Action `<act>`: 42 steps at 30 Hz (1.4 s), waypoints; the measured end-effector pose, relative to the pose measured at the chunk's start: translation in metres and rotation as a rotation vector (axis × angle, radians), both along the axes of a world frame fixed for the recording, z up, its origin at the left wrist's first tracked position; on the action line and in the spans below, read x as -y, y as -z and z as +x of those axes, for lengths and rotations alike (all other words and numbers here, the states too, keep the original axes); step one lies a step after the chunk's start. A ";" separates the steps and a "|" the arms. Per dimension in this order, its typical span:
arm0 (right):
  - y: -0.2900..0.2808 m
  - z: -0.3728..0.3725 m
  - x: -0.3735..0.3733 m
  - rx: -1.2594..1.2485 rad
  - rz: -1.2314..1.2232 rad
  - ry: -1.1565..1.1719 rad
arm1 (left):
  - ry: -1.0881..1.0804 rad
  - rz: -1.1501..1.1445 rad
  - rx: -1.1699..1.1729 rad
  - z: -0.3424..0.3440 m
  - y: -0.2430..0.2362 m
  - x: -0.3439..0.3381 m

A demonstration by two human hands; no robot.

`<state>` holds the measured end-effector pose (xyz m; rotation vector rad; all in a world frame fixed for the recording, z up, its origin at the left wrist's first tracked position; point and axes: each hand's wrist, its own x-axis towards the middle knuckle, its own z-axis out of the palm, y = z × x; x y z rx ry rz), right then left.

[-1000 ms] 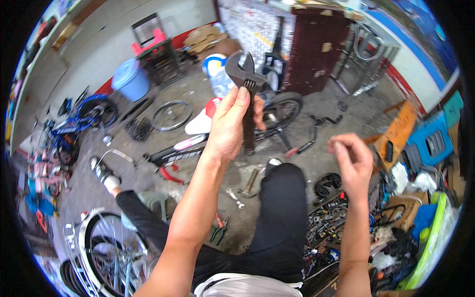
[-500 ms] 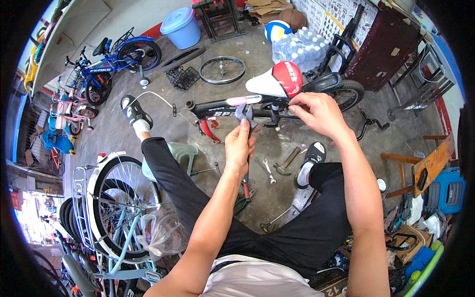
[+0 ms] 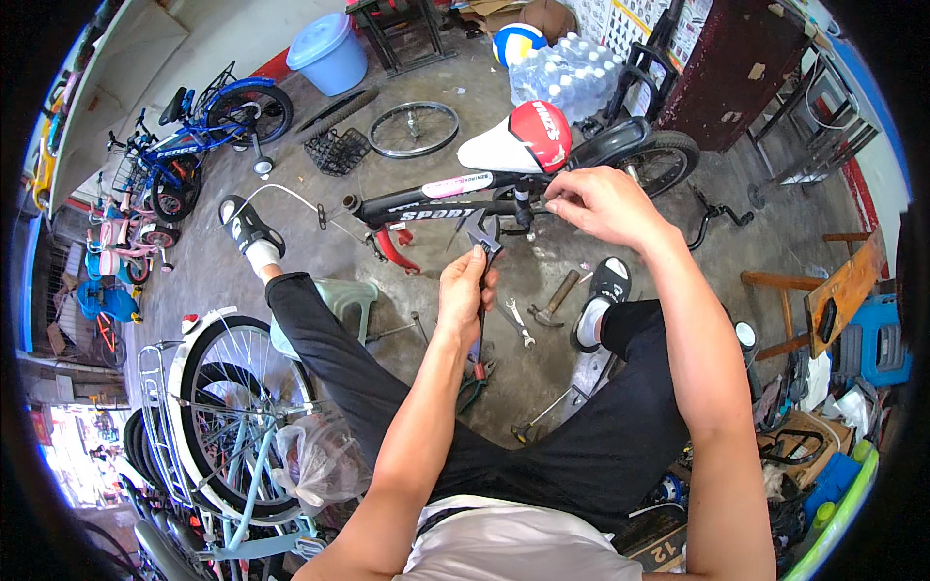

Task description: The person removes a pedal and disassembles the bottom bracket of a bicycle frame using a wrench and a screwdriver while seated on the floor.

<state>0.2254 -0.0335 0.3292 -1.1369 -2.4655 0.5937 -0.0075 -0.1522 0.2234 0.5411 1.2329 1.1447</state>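
In the head view, my left hand [image 3: 463, 290] grips a dark adjustable wrench [image 3: 485, 242] upright, its jaw just below a black bicycle frame [image 3: 436, 213] lying across the floor. That frame has a red fork [image 3: 399, 254] and a red-and-white saddle [image 3: 513, 136]. My right hand [image 3: 596, 203] reaches to the seat-tube area below the saddle, fingers curled together; what lies between the fingertips is too small to make out. On the floor between my legs are a spanner [image 3: 520, 321], a hammer [image 3: 552, 302] and pliers [image 3: 475, 392].
A blue bicycle [image 3: 208, 121] and small pink bikes stand left. A white-rimmed wheel [image 3: 218, 387] is beside my left leg. A loose rim [image 3: 414, 129], blue bucket [image 3: 325, 53] and bottle pack [image 3: 567, 77] lie beyond. A wooden stool [image 3: 794, 295] and clutter crowd the right.
The view has shifted. My left hand with the wrench has come down from being held up high to near the frame, and my right hand has moved forward onto the bicycle.
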 end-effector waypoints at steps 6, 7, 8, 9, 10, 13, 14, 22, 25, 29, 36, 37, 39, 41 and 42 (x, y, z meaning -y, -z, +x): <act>0.003 0.003 -0.001 0.048 -0.060 -0.043 | -0.034 -0.051 0.020 0.009 0.004 0.001; 0.003 0.001 -0.001 0.049 -0.075 -0.057 | -0.020 -0.025 0.007 0.008 0.009 0.001; 0.004 0.001 -0.001 0.063 -0.090 -0.065 | -0.006 0.001 -0.006 0.007 0.011 0.002; 0.004 0.000 0.000 0.077 -0.105 -0.073 | 0.003 -0.023 -0.086 0.005 0.013 0.003; 0.004 0.001 -0.001 0.097 -0.116 -0.079 | -0.020 -0.061 -0.093 0.006 0.015 0.003; 0.004 -0.002 0.000 0.160 -0.174 -0.101 | -0.131 -0.093 -0.043 0.012 0.013 0.004; 0.004 -0.004 0.001 0.179 -0.193 -0.108 | -0.101 -0.056 -0.039 0.011 0.019 0.003; 0.010 -0.005 0.001 0.203 -0.198 -0.106 | -0.053 -0.108 -0.050 0.010 0.036 0.007; 0.014 -0.003 -0.002 0.213 -0.212 -0.108 | -0.050 -0.172 -0.162 0.008 0.047 0.010; 0.019 -0.002 -0.005 0.247 -0.257 -0.074 | -0.046 -0.222 -0.158 0.004 0.064 0.015; 0.149 -0.028 0.002 0.637 -0.176 -0.220 | -0.039 -0.274 -0.076 -0.011 0.099 0.029; 0.168 -0.034 0.001 0.614 -0.148 -0.161 | -0.052 -0.283 -0.060 -0.008 0.102 0.028; 0.206 -0.056 0.001 0.408 -0.127 0.161 | -0.078 -0.309 -0.040 -0.005 0.104 0.031; 0.243 -0.080 -0.003 0.268 -0.062 0.320 | -0.060 -0.278 -0.062 -0.016 0.109 0.042; 0.256 -0.088 -0.004 0.227 -0.066 0.344 | -0.047 -0.266 -0.069 -0.022 0.111 0.047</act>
